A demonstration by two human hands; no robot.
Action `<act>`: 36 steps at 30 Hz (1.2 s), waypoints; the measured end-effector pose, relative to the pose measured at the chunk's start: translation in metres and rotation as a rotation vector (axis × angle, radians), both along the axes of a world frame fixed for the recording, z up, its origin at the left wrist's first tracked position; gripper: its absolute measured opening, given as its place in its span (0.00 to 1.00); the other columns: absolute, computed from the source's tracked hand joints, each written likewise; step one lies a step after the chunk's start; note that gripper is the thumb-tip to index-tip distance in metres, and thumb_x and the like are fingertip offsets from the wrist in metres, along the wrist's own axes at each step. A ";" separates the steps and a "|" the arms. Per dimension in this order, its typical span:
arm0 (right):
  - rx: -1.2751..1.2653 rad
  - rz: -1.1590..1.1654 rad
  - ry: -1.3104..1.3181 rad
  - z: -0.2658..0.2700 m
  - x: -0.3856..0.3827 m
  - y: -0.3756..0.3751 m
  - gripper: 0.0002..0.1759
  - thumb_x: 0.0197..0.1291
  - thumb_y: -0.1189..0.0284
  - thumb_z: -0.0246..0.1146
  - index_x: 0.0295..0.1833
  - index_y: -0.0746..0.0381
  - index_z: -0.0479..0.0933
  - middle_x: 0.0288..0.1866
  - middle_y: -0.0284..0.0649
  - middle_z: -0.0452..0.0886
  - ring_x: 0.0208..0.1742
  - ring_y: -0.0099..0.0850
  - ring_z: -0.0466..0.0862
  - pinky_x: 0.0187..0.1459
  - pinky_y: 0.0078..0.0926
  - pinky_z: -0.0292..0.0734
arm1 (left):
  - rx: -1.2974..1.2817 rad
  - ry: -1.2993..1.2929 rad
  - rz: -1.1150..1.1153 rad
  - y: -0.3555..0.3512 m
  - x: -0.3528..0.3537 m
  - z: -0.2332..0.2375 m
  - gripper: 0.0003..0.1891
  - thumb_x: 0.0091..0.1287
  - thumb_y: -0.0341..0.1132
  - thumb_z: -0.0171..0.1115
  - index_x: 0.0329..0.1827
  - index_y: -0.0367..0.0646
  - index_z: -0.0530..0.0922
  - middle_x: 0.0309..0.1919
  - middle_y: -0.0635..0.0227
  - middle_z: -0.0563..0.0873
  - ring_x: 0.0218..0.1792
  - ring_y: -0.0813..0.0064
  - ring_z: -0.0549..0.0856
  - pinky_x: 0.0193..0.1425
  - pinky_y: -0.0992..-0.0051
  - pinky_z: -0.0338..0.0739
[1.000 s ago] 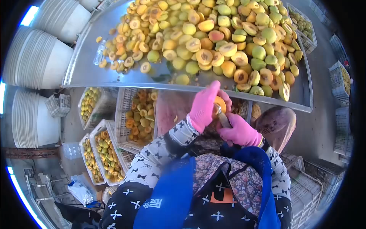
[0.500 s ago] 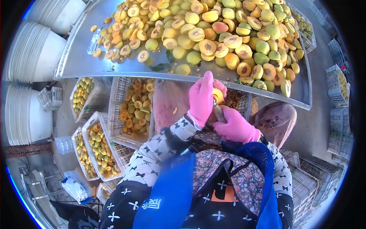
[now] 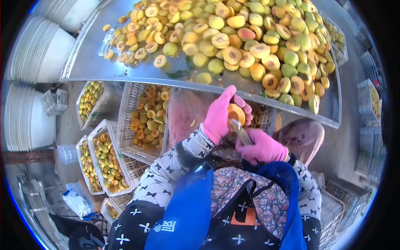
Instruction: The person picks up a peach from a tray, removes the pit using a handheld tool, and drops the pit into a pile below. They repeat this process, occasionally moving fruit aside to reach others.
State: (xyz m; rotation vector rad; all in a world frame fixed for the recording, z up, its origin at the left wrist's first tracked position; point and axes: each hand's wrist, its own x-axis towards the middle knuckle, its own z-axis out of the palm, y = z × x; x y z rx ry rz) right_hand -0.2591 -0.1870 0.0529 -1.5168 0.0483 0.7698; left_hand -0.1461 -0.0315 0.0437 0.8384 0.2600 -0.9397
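My left hand (image 3: 221, 116), in a pink glove, holds a halved orange-yellow fruit (image 3: 236, 115) with its cut face toward me. In my right hand (image 3: 263, 146), also gloved in pink, is a small metal tool (image 3: 243, 134) whose tip meets the cut face. Both hands are over my lap, just in front of the near rim of a metal table (image 3: 146, 81). Heaped on that table are many whole and halved fruits (image 3: 231, 55), green to orange, some with a brown centre.
Below the table's rim stands a white crate (image 3: 126, 109) of fruit halves. More fruit crates (image 3: 109, 163) sit at the left, near stacked white tubs (image 3: 31, 50). A plastic bottle (image 3: 106, 45) lies on the table. Crates (image 3: 333, 204) stand at the lower right.
My left hand has tipped the fruit so its cut face shows. My right hand with the tool has moved slightly down and right. The view has shifted a little.
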 end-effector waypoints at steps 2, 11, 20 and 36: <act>0.128 0.040 0.129 0.005 0.002 0.006 0.09 0.59 0.73 0.67 0.44 0.63 0.79 0.29 0.30 0.80 0.27 0.21 0.78 0.28 0.22 0.72 | -0.133 -0.197 0.075 0.003 0.013 -0.017 0.23 0.76 0.53 0.54 0.33 0.41 0.77 0.29 0.58 0.84 0.30 0.59 0.86 0.37 0.63 0.82; -0.525 0.024 -0.367 -0.028 0.006 -0.040 0.17 0.58 0.67 0.68 0.49 0.65 0.78 0.31 0.40 0.83 0.27 0.28 0.82 0.31 0.26 0.77 | 0.752 -0.835 0.166 0.175 0.102 0.020 0.24 0.70 0.43 0.68 0.63 0.37 0.78 0.49 0.64 0.87 0.43 0.79 0.85 0.45 0.79 0.81; -0.573 -0.250 -0.348 0.020 0.006 -0.063 0.17 0.58 0.67 0.68 0.50 0.65 0.79 0.29 0.39 0.84 0.26 0.27 0.85 0.28 0.24 0.76 | 1.516 -1.008 -0.263 0.135 0.254 -0.054 0.38 0.53 0.57 0.69 0.65 0.43 0.76 0.63 0.52 0.79 0.65 0.52 0.76 0.71 0.59 0.69; -0.892 -0.478 -1.074 0.044 0.044 0.003 0.25 0.63 0.64 0.67 0.61 0.64 0.73 0.38 0.48 0.82 0.36 0.50 0.83 0.38 0.45 0.76 | 0.207 -1.286 0.056 -0.017 0.039 0.055 0.18 0.70 0.25 0.57 0.63 0.36 0.73 0.48 0.58 0.83 0.49 0.67 0.85 0.52 0.70 0.81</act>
